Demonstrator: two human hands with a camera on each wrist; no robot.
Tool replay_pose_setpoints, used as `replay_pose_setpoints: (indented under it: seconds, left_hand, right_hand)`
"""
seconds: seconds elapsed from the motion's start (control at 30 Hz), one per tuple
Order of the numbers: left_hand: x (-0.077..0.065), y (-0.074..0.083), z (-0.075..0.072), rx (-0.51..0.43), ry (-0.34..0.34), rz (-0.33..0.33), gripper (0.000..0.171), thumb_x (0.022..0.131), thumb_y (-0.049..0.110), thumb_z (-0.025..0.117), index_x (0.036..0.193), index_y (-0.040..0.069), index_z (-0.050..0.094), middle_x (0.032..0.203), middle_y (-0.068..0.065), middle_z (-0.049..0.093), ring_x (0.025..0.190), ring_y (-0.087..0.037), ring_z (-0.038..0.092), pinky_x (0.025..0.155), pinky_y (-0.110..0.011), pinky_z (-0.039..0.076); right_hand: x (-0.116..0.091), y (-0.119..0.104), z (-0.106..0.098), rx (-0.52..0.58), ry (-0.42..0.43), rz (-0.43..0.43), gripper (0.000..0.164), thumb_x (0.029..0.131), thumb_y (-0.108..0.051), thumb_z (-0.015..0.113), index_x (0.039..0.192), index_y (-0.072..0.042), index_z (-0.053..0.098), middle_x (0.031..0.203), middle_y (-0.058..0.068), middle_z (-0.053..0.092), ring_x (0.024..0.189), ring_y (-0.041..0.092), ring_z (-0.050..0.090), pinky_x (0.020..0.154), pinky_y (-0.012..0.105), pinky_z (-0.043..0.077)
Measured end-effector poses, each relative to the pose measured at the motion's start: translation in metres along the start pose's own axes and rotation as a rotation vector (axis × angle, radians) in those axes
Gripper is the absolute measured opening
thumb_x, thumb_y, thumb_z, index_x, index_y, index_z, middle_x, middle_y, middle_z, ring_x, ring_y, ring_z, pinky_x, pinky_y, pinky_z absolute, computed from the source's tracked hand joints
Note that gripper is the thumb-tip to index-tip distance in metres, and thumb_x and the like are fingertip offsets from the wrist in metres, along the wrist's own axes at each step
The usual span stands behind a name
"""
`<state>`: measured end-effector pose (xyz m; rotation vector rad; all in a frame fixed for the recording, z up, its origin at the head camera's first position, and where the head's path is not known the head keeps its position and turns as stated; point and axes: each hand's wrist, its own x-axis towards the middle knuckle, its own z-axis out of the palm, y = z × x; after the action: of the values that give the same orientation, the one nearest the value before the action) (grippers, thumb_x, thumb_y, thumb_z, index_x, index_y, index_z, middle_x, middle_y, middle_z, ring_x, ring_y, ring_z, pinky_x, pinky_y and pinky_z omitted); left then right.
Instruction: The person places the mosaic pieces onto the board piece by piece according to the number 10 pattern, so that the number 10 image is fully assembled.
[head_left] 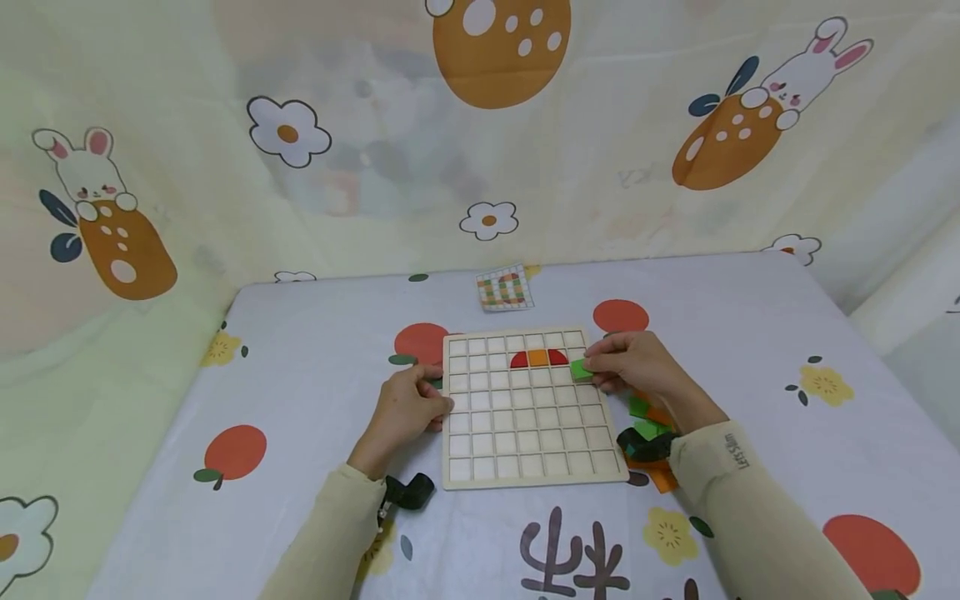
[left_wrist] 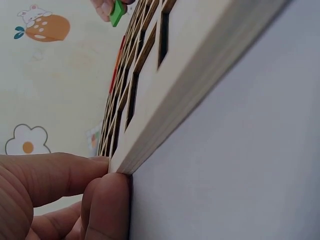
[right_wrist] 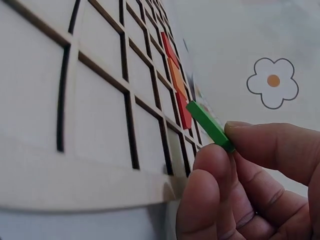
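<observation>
A pale wooden grid board (head_left: 532, 408) lies on the table, with square cells in rows. Near its far edge, an orange square tile (head_left: 537, 357) sits between two red rounded tiles. My left hand (head_left: 405, 408) holds the board's left edge, its thumb and a finger against the rim in the left wrist view. My right hand (head_left: 637, 365) pinches a green square tile (right_wrist: 210, 125) between thumb and fingers. That tile is tilted above the board's right side, close to the nearer red tile (right_wrist: 183, 111) in the right wrist view.
Loose green and orange tiles (head_left: 663, 481) lie beside the board's right edge, partly hidden by the right wrist and its black camera (head_left: 643, 446). A small pattern card (head_left: 505, 288) with a coloured grid lies behind the board. A printed cloth (head_left: 337, 358) covers the table.
</observation>
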<state>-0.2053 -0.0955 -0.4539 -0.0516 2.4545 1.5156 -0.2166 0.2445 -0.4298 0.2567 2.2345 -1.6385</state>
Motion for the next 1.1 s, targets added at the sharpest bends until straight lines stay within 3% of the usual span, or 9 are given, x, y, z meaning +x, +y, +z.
replay_pose_setpoints:
  seconds: [0.73,1.1]
  left_hand:
    - [0.0,-0.001,0.0,-0.006,0.001,0.01,0.047,0.088,0.001,0.079,0.133,0.001,0.065,0.085,-0.009,0.061,0.06,-0.015,0.063,0.055,-0.026,0.059]
    - [-0.001,0.0,0.0,-0.007,0.004,0.011,0.046,0.088,0.001,0.079,0.132,0.001,0.066,0.084,-0.009,0.061,0.06,-0.015,0.063,0.055,-0.025,0.058]
  right_hand:
    - [0.008,-0.011,0.022,-0.054,0.009,0.022,0.028,0.096,-0.012,0.076,0.118,0.005,0.07,0.094,0.011,0.074,0.073,0.017,0.069,0.064,0.025,0.06]
    - [0.009,-0.012,0.025,-0.091,0.02,0.034,0.024,0.096,-0.011,0.075,0.114,0.004,0.071,0.087,0.009,0.074,0.07,0.016,0.067,0.062,0.024,0.058]
